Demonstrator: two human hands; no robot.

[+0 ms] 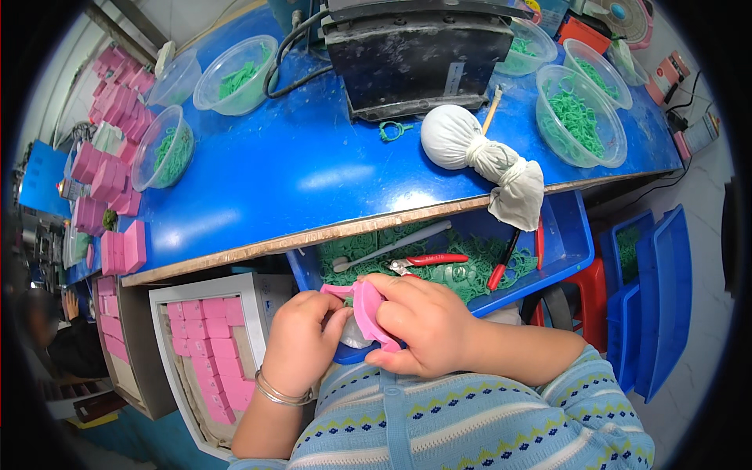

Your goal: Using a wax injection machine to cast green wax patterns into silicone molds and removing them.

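Observation:
My left hand (301,345) and my right hand (423,329) are closed on a bent pink rubber mould (368,309), the right pressing its side. A bit of green material (348,301) shows inside it, and a pale object (354,335), too hidden to name, is beneath. Around them is a blue plastic tray (572,251) of green scraps (486,262), holding red-handled cutters (431,258), a long pale tool (392,244) and red-and-black tools (501,266).
The blue table (258,172) carries bowls of green pieces (576,121), a white cloth bundle (450,137), a black machine (407,63) and pink moulds (121,180). A box of moulds (200,329) is lower left, stacked blue trays (658,305) right. A person (59,345) is far left.

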